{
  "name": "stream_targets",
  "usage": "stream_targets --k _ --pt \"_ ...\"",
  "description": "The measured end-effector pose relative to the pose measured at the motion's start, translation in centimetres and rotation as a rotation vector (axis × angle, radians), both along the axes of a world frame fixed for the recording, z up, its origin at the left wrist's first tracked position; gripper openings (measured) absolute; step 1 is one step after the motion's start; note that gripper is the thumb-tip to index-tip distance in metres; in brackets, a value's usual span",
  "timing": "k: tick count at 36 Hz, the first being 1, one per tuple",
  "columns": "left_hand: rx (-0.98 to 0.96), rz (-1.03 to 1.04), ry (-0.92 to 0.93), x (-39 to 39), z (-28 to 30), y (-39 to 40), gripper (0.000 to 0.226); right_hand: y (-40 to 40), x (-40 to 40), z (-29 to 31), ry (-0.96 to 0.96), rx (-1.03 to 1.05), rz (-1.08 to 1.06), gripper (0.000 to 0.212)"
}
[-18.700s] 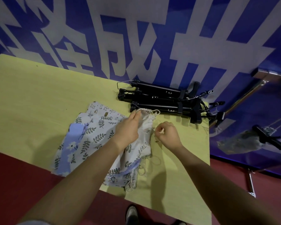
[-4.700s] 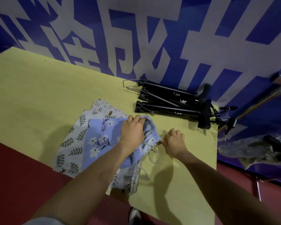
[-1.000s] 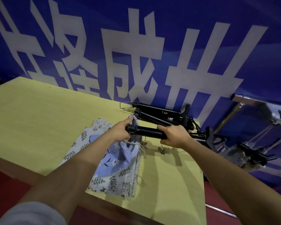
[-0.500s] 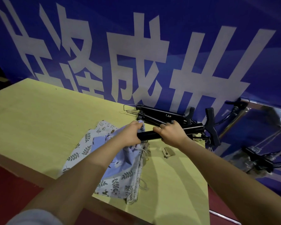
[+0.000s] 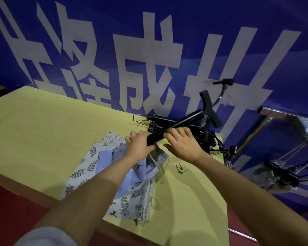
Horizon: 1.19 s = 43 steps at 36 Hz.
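Note:
A black tube-shaped device (image 5: 182, 124) with a T-handle and a cable at its far end is lifted off the yellow table (image 5: 43, 135), tilted up to the right. My right hand (image 5: 182, 145) grips its lower part from above. My left hand (image 5: 138, 145) holds the tube's near end together with the mouth of a blue and white leaf-print cloth bag (image 5: 132, 176), which lies under my left forearm. The bag's drawstrings trail toward the table's front edge.
More black folded devices (image 5: 160, 119) with wire loops lie at the back of the table against a blue banner with white characters. Small metal pins (image 5: 180, 168) lie right of the bag. Beyond the table's right edge stand metal frames and more black gear.
The tube's far end has risen, so it tilts more steeply up to the right. Both hands keep their hold at the bag's mouth.

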<state>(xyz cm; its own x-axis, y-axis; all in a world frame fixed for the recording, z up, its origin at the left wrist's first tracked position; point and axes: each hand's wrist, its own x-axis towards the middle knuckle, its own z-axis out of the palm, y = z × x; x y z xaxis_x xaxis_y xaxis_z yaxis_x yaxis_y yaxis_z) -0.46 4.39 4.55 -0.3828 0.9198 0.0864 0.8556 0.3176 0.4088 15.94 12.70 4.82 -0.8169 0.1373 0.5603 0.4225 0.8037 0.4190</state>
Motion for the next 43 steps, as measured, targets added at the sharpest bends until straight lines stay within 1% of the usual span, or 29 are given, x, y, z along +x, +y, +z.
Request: stream_targets --k 2,4,6,8,10,12,15,18,19,21,23,25,27,30,34,36,39,41,43 --pt "0.037 0.042 -0.044 0.0 0.0 -0.2 0.027 -0.1 0.3 -1.0 0.031 -0.126 -0.020 0.022" --pt "0.065 0.077 -0.093 0.0 0.0 -0.3 0.027 -0.3 0.2 -1.5 0.020 -0.335 -0.086 0.020" --pt "0.094 0.098 -0.137 0.1 0.1 -0.4 0.029 -0.4 -0.1 -1.8 -0.050 -0.606 -0.196 0.027" --pt "0.137 0.105 -0.180 0.3 0.2 -0.5 0.028 -0.6 -0.7 -2.1 -0.089 -0.816 -0.266 0.040" --pt "0.180 0.104 -0.220 0.5 0.5 -0.5 0.027 -1.0 -1.7 -2.1 -0.055 -0.982 -0.295 0.052" --pt "0.210 0.107 -0.240 0.5 0.8 -0.6 0.027 -1.1 -2.7 -2.1 -0.024 -1.128 -0.335 0.055" --pt "0.247 0.130 -0.271 0.5 1.0 -0.6 0.028 -0.7 -3.4 -2.6 -0.048 -1.240 -0.385 0.039" --pt "0.299 0.171 -0.306 0.6 1.0 -0.8 0.026 -0.8 -3.2 -2.4 0.078 -1.468 -0.292 0.017" --pt "0.315 0.185 -0.308 0.6 0.9 -0.9 0.025 -0.8 -3.0 -2.2 0.135 -1.531 -0.247 0.015" --pt "0.336 0.206 -0.315 0.7 0.6 -1.0 0.025 -0.9 -2.8 -1.5 0.224 -1.568 -0.182 0.013" --pt "0.338 0.209 -0.328 0.7 0.3 -1.1 0.025 -0.9 -2.6 -0.8 0.315 -1.556 -0.141 0.005" --pt "0.332 0.216 -0.330 0.8 0.0 -1.1 0.025 -1.0 -2.7 0.2 0.392 -1.525 -0.108 0.025" --pt "0.333 0.232 -0.327 1.0 -0.1 -0.9 0.027 -1.2 -2.7 1.5 0.456 -1.515 -0.050 0.035" --pt "0.322 0.255 -0.312 1.2 0.0 -0.5 0.028 -1.4 -2.8 3.1 0.535 -1.590 0.034 0.041" --pt "0.295 0.247 -0.289 1.5 0.4 0.1 0.028 -1.3 -3.2 4.2 0.533 -1.585 0.112 0.036" --pt "0.288 0.209 -0.300 1.6 0.5 0.2 0.030 -1.2 -3.6 4.4 0.607 -1.583 0.100 0.034" --pt "0.250 0.092 -0.283 1.6 0.5 0.4 0.034 -0.9 -4.2 4.8 0.835 -1.623 0.034 0.028" --pt "0.195 0.019 -0.288 1.5 0.5 0.4 0.044 -0.6 -4.2 4.5 0.871 -1.621 -0.012 0.029" --pt "0.111 -0.064 -0.307 1.2 0.5 0.3 0.061 -0.5 -3.9 4.1 0.861 -1.615 -0.026 0.025"
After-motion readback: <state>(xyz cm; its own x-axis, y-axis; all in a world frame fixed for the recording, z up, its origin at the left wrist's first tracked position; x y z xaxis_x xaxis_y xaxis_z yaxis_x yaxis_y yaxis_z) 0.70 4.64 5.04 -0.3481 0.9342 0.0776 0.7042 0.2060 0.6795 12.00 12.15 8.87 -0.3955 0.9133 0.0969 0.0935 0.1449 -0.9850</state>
